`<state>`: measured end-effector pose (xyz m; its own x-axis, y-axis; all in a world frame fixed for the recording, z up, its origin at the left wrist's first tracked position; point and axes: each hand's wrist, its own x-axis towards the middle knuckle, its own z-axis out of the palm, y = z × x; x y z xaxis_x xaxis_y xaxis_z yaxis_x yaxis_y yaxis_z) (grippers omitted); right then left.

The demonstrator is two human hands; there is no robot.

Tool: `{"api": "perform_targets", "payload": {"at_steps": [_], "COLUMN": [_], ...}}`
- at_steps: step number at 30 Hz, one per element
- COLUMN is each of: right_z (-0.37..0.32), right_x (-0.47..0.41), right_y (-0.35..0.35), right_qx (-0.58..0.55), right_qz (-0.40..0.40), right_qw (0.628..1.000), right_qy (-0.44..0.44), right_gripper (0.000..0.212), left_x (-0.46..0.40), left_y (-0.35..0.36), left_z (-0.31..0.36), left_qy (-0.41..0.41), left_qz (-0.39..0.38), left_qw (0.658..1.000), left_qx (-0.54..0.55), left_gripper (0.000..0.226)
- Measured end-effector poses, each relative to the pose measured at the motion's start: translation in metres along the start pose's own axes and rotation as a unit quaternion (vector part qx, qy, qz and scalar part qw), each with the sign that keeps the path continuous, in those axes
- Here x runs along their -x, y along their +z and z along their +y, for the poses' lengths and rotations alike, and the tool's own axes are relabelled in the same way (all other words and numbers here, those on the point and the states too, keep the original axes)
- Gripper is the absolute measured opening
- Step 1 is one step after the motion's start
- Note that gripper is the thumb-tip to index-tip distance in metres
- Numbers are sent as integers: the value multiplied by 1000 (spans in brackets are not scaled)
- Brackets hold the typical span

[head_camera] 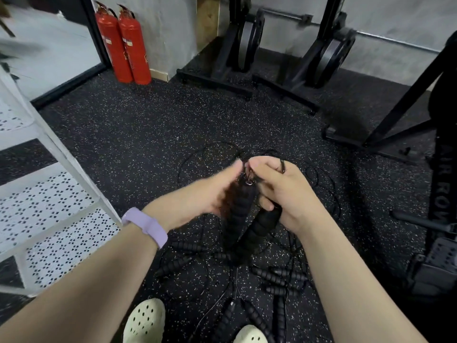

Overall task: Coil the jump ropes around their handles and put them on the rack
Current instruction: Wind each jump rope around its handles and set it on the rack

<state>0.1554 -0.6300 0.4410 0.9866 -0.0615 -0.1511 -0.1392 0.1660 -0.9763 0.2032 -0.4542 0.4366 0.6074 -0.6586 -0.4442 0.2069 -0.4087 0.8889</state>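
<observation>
Both hands — left hand [207, 191]; right hand [284, 191] — grip two black handles [243, 214].

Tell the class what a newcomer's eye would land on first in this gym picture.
Two hands, the left hand and right hand, meet mid-frame around a pair of black ribbed handles. Two red fire extinguishers stand by the far wall, upper left. More jump ropes lie tangled on the speckled floor below.

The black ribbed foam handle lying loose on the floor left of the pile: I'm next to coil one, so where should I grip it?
Grip the black ribbed foam handle around its mid-length, coming from above. It lies flat and slanted, its left side free of the tangled thin black cords.
</observation>
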Motion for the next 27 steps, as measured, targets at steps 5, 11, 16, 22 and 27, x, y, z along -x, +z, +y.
{"api": "perform_targets", "payload": {"at_steps": [5,11,16,22,27], "right_z": [-5,-7,-4,-8,-10], "right_x": [-2,-3,-4,-6,-6], "right_y": [-5,-4,-9,-6,-3], "right_qx": [-73,-153,-208,-266,-321], "right_qz": [103,191,146,110,112], "right_qw": [990,965,958,947,928], "right_qy": [61,91,130,141,151], "right_gripper": [25,53,61,65,72], "left_x": [-3,-4,-5,0,4], "left_y": [22,29,24,19,16], "left_z": [-1,-3,-11,-7,-8], "left_qy": [68,77,69,39,4], "left_qz": [4,9,1,-35,-30], "left_qw": [987,991,989,997,999], "left_qx": [-148,-111,-127,-55,-19], "left_gripper": [32,18,48,46,48]}}
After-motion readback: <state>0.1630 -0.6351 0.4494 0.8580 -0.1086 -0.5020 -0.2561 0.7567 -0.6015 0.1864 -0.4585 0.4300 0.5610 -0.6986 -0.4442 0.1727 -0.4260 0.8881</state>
